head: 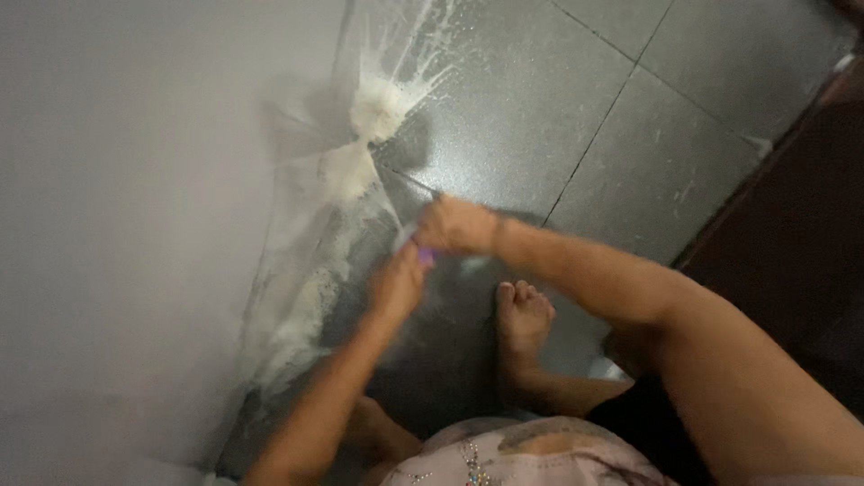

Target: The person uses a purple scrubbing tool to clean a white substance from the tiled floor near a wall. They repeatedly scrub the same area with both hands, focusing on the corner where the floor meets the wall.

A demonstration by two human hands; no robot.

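Observation:
Both my hands grip the same broom handle (425, 257), of which a short purple and white bit shows between them. My right hand (456, 225) is closed on it higher up. My left hand (396, 284) is closed just below and nearer to me. The broom's head (301, 130) is a blurred pale fan low against the grey wall (126, 225). It lies over patches of white foam (376, 108) on the wet dark tiled floor (540, 108). White streaks spray out from the foam.
My bare foot (524, 317) stands on the wet tiles just right of my hands. More whitish foam (297, 324) runs along the foot of the wall. A dark brown surface (792, 243) borders the floor at the right. My patterned garment (522, 454) fills the bottom edge.

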